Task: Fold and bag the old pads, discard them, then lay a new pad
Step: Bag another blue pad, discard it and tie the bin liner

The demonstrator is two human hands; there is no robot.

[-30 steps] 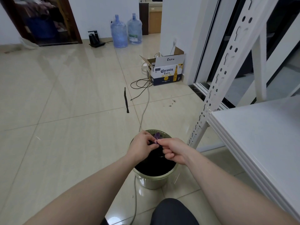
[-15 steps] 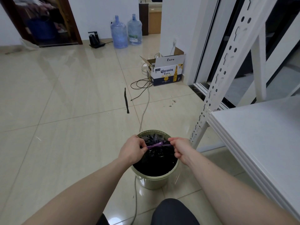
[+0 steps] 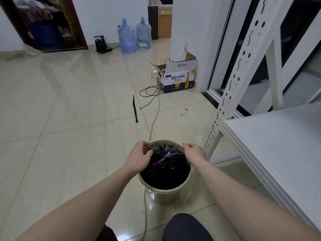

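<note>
1. A second ago both hands met over the middle of the bin, pinching the purple tie; half a second ago they were pulling its ends apart. Now they have moved outward to the rim on either side, and the knot stands finished between them.
2. The left hand (image 3: 139,158) lies over the left edge of the round pale green plastic bin (image 3: 166,193), its fingers (image 3: 145,145) loosely bent, with the thumb on the bag's gathered plastic. They hold nothing that can be made out.
3. The right hand (image 3: 192,153) sits at the right rim with fingers curled; one end of the tie runs up to it, but whether it still pinches that end cannot be told.
4. The black crinkled plastic bag (image 3: 165,173) sits inside the bin on the floor, filling it nearly to the rim. Its neck is bunched into glossy pleats and cinched by a thin purple plastic drawstring (image 3: 167,156) tied in a small knot.
5. The bin stands on glossy beige floor tiles (image 3: 73,119), just beside the perforated white metal upright (image 3: 224,108) of a shelving unit with a smooth white shelf (image 3: 278,145).
6. A pale cable (image 3: 155,117) runs along the floor toward an open printed cardboard box (image 3: 177,79); two translucent blue water bottles (image 3: 134,38) stand well beyond by the wall.
</note>
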